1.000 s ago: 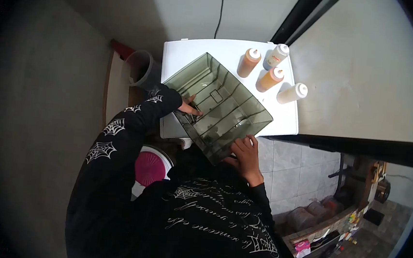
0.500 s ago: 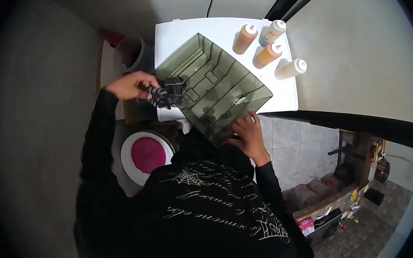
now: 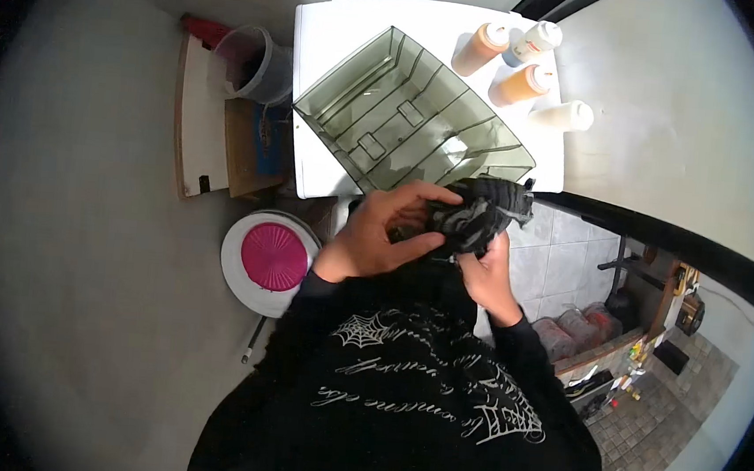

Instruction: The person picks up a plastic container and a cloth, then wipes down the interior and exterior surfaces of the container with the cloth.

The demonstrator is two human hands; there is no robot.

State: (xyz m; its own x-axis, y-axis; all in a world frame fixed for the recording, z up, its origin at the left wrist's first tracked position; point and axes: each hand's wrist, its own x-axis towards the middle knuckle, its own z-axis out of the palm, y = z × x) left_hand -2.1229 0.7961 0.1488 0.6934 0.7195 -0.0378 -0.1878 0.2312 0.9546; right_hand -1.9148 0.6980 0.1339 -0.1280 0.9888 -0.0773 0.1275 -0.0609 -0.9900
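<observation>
A crumpled black-and-grey striped cloth (image 3: 483,210) is bunched in front of my chest, at the near right corner of a translucent green plastic bin (image 3: 382,169). My left hand (image 3: 386,234) pinches it from the left, thumb below and fingers above. From underneath, my right hand (image 3: 490,280) grips the lower part of the same cloth; some of its fingers are hidden behind the fabric. The ribbed bin lies open side up on a white surface (image 3: 327,23), and neither hand clearly holds it.
Several squeeze bottles (image 3: 522,86) with white caps stand right of the bin. At left are a translucent bucket (image 3: 270,72) and a cardboard box (image 3: 242,150). A round white item with a pink top (image 3: 273,256) sits below. Filled plastic bags (image 3: 578,329) lie at right.
My left hand has carried the cloth from the bin's left rim rightward to the near right corner. My right hand has left the bin's side and taken hold of the cloth.
</observation>
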